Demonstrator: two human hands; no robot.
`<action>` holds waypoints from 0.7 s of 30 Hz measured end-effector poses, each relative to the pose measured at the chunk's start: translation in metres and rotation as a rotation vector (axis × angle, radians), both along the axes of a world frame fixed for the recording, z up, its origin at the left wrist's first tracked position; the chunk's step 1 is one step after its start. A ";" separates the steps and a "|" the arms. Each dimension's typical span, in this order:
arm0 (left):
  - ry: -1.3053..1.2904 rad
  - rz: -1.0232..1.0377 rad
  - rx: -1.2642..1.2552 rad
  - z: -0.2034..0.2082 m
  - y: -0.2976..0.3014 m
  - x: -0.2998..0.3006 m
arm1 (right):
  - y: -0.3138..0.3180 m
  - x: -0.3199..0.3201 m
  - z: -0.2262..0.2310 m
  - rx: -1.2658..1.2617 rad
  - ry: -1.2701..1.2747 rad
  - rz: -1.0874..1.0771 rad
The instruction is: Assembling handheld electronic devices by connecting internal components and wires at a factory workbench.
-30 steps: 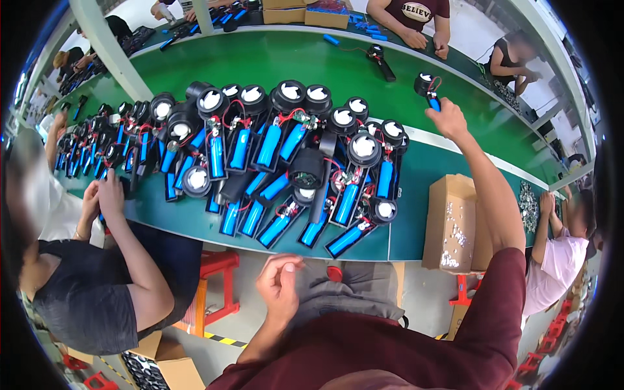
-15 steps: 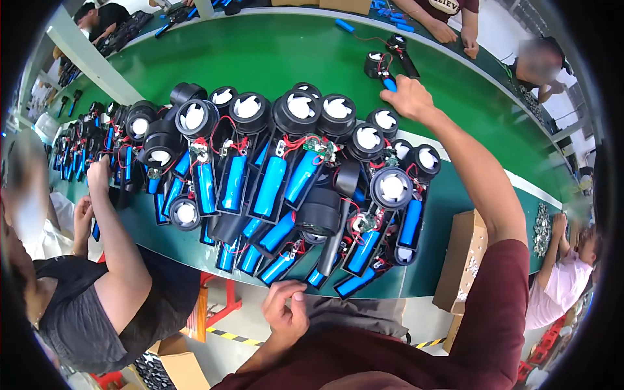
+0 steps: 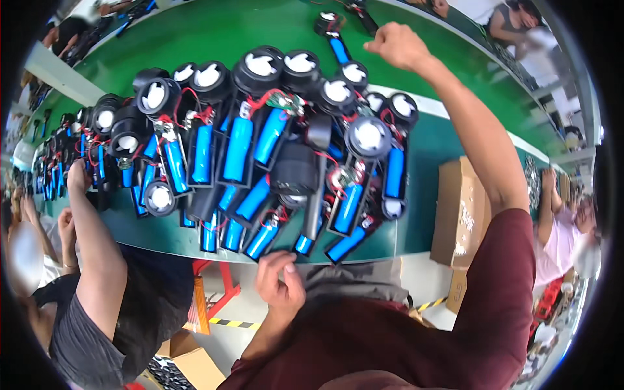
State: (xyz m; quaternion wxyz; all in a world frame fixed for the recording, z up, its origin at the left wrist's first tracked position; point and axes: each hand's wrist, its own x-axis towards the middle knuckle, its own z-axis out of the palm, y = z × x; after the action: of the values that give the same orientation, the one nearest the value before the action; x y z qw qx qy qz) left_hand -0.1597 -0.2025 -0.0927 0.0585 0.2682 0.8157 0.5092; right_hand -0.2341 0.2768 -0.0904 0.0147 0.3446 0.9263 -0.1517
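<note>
My right hand (image 3: 398,47) hovers over the green table at the far side, fingers curled and nothing visible in them. Just left of it, apart from the fingers, lies a fan assembly with a black round housing (image 3: 325,24) and a blue cylindrical battery (image 3: 338,49). My left hand (image 3: 281,286) is at the table's near edge, loosely curled with the thumb apart, and empty. Beyond it lies a heap of similar fan assemblies (image 3: 260,63), with white blades, red wires, small green circuit boards and blue batteries (image 3: 238,149) in open black handles.
A cardboard box (image 3: 448,214) holding small pale parts stands at the table's right. On my left a co-worker's arm (image 3: 97,240) reaches to more assemblies. Another dark assembly (image 3: 361,14) lies at the far side. An open carton (image 3: 188,364) sits on the floor at lower left.
My right hand has let go of the fan assembly and moved away to the right. That assembly now lies with its battery toward the heap. The whole view has shifted; my left hand stays near the edge.
</note>
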 end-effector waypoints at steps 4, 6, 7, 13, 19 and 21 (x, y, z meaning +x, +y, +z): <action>0.113 0.009 0.014 -0.013 0.011 -0.020 | -0.019 0.037 0.037 -0.027 0.184 0.051; 0.166 0.007 0.021 -0.018 0.019 -0.030 | -0.039 0.056 0.045 -0.203 0.213 0.029; 0.155 0.016 0.030 -0.021 0.021 -0.034 | -0.051 0.063 0.050 -0.351 0.214 -0.017; -0.123 0.002 0.050 -0.049 0.035 -0.042 | -0.083 0.083 0.009 -0.840 0.180 -0.222; -0.305 -0.198 0.104 -0.059 0.069 -0.002 | -0.089 0.166 -0.007 -0.815 0.120 -0.546; -0.395 -0.229 0.073 -0.065 0.069 0.007 | -0.097 0.183 -0.013 -0.810 0.129 -0.604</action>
State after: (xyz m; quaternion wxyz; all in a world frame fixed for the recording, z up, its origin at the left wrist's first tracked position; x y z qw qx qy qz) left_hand -0.1527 -0.1331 -0.1582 0.2647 0.2559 0.7338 0.5709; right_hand -0.0513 0.1798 -0.1037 0.0454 0.5538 0.6512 -0.5169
